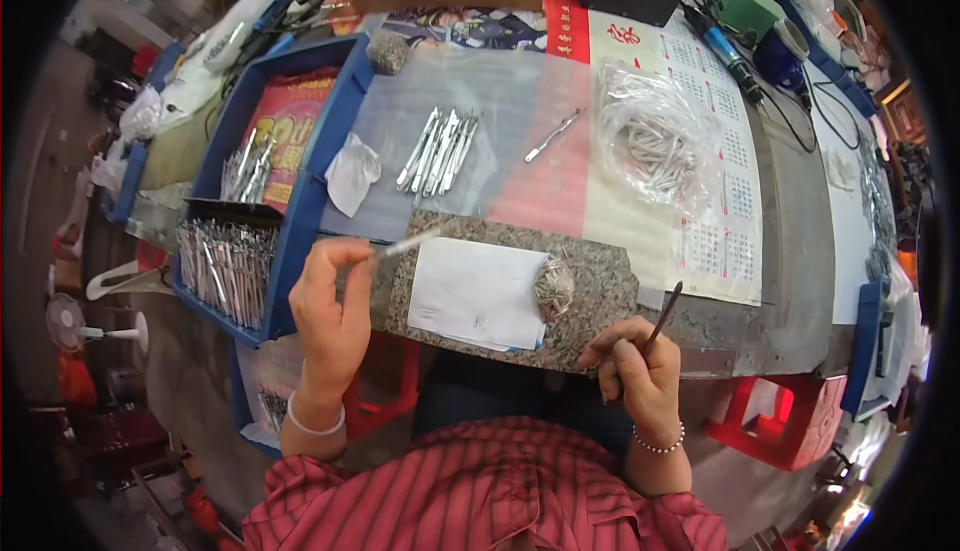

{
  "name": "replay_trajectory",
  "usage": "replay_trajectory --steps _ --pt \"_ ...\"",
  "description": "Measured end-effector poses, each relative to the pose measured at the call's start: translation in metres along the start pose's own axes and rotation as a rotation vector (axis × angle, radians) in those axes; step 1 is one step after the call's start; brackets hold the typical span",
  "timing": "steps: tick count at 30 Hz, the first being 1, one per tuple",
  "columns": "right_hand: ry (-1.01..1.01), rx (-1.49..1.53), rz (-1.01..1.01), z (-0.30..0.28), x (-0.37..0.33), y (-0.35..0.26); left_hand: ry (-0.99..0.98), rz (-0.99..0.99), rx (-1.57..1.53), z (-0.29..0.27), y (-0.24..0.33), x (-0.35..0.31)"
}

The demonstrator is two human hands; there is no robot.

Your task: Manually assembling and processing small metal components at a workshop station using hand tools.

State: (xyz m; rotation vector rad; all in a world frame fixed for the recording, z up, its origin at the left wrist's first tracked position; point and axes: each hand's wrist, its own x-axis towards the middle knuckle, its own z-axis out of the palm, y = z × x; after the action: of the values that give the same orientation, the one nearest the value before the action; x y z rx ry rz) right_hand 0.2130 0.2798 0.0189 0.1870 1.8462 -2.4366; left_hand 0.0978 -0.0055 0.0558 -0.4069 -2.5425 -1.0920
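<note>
Between the thumb and fingertips of my left hand (335,296) is a thin pale silvery strip (408,244), blurred, pointing right over the corner of a speckled stone slab (615,276). My right hand (640,366) pinches a slim dark pointed stick (664,318), its tip up, at the slab's near right edge; its exact kind is unclear. On the slab lie white paper sheets (470,291) and a small round clump of tiny metal bits (553,288). Beyond it, several slim silver metal tools (438,151) lie side by side, with a single one (555,135) to their right.
A blue tray (312,166) on the left holds many slim metal pieces (225,266). Crumpled white tissue (352,173) lies beside it. A clear bag of white sticks (655,146) rests on a calendar sheet (740,241). Corded handpieces (728,56) stand far right; a red stool (780,416) is below.
</note>
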Motion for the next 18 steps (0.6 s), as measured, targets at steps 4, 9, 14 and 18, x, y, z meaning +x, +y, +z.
replay_trajectory --steps 4,9,14,18 --pt "0.003 -0.017 0.013 -0.004 0.002 -0.001 0.091 0.016 0.078 0.033 -0.002 0.046" --pt "-0.012 -0.158 -0.124 -0.003 0.007 0.004 0.129 0.151 0.254 0.073 -0.031 0.090" --pt "-0.035 -0.282 -0.184 -0.005 0.011 0.002 -0.053 0.280 0.602 0.088 -0.033 0.084" --pt "-0.046 -0.360 -0.227 -0.006 0.011 -0.001 -0.110 0.346 0.587 0.081 -0.021 0.075"
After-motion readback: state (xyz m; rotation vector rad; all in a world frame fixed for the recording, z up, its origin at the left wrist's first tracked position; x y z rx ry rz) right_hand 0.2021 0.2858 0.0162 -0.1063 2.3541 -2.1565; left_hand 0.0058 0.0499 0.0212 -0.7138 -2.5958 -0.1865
